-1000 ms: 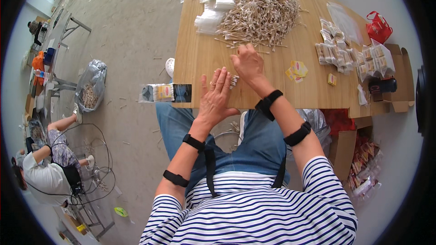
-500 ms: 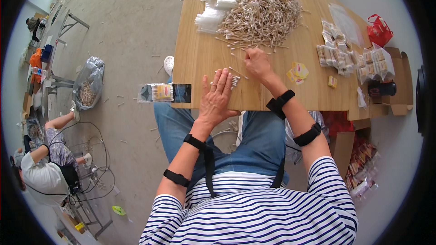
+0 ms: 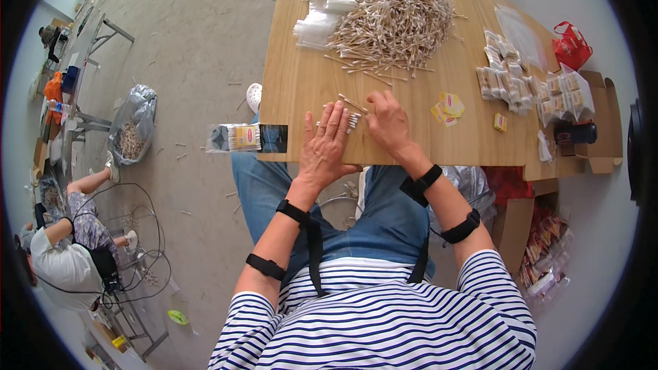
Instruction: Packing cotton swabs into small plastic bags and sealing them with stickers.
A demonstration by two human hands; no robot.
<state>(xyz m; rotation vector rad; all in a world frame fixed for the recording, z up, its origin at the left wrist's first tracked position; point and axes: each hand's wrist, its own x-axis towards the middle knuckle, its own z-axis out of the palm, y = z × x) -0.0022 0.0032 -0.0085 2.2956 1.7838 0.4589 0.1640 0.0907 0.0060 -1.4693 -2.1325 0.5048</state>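
Observation:
My left hand (image 3: 325,144) lies flat near the table's front edge, fingers stretched out over a small batch of cotton swabs (image 3: 354,122). White tips of that batch show beside its fingers. Just to the right, my right hand (image 3: 389,123) is closed, its fingertips pinched at the end of a loose cotton swab (image 3: 354,103) that slants up and left. Exactly how many swabs are in the pinch is hard to see. Beyond both hands rises a big heap of loose cotton swabs (image 3: 397,20), with stray ones along its near side.
Clear plastic bags (image 3: 319,29) lie left of the heap. A filled swab pack (image 3: 244,138) sits at the table's left edge. Yellow cards (image 3: 449,105) and a small yellow box (image 3: 500,122) are to the right, before several packed bundles (image 3: 504,79). Another person (image 3: 68,260) sits at far left.
My right hand has drawn back from the heap's near side toward my left hand, to the loose swabs there. My left hand stays in place.

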